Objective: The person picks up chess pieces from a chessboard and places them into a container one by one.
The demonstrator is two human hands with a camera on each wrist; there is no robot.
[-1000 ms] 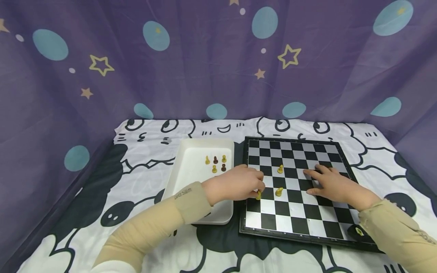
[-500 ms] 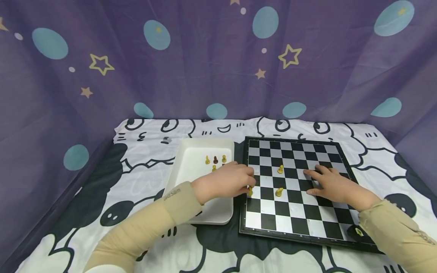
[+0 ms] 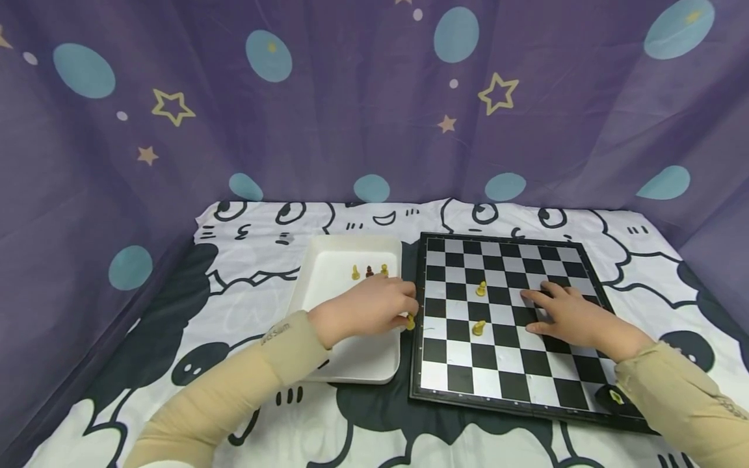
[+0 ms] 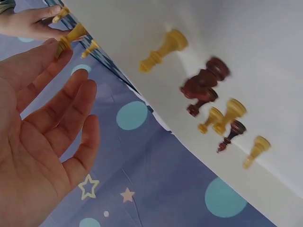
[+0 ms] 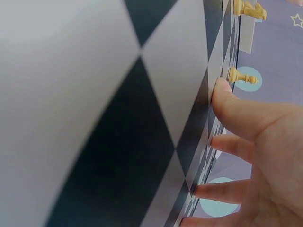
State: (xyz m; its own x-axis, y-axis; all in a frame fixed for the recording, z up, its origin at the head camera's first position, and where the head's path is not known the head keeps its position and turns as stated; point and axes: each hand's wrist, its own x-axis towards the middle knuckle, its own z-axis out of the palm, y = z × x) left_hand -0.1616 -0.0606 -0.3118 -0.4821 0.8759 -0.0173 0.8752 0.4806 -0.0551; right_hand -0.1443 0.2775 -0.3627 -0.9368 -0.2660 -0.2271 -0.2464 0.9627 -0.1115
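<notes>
My left hand [image 3: 368,305] pinches a yellow chess piece [image 4: 72,39] between thumb and index finger. In the head view it hovers at the right rim of the white tray [image 3: 316,242], beside the chessboard. My right hand [image 3: 573,323] rests its fingertips on the black-and-silver chessboard [image 3: 508,356], fingers spread and holding nothing. A yellow pawn [image 3: 481,288] and a yellow knight [image 3: 479,328] stand on the board to its left. Yellow pieces and dark red pieces [image 4: 231,134] stand inside the tray, partly hidden by my left hand in the head view.
The patterned white and dark cloth [image 3: 246,279] covers the table under tray and board. A purple curtain [image 3: 328,130] hangs behind. At the board's near right corner lies a small black item [image 3: 612,398] with a yellow-green mark, partly beside my right sleeve.
My left hand has moved left from the board's left edge to the tray's right rim, carrying the yellow chess piece. My right hand has stayed in place.
</notes>
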